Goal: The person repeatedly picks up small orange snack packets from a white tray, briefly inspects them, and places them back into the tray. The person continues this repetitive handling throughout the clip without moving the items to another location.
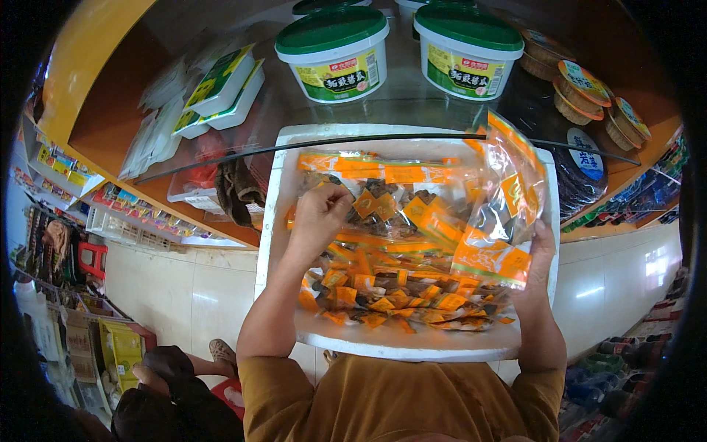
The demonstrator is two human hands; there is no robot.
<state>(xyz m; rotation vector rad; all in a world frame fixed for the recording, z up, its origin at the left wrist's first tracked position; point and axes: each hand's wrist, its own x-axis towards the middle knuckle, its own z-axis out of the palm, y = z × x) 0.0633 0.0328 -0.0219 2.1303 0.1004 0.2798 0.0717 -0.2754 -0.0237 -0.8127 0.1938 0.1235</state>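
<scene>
A white foam box (409, 353) holds many clear plastic food packets with orange labels (392, 298), dark pieces showing inside them. My right hand (541, 254) grips one such packet (497, 221) by its right edge, raised above the right side of the box. Over the left part of the box is my left hand (326, 215), fingers curled together above the packets; whether something thin is pinched between them cannot be told.
Beyond the box, a shelf (309, 113) with a dark front edge bears green-lidded white tubs (337, 61), white trays (221, 88) and round orange-rimmed cups (582, 88). A brown cloth (237, 188) hangs left of the box. Another person's legs (165, 375) are at the lower left, near a red stool (93, 258).
</scene>
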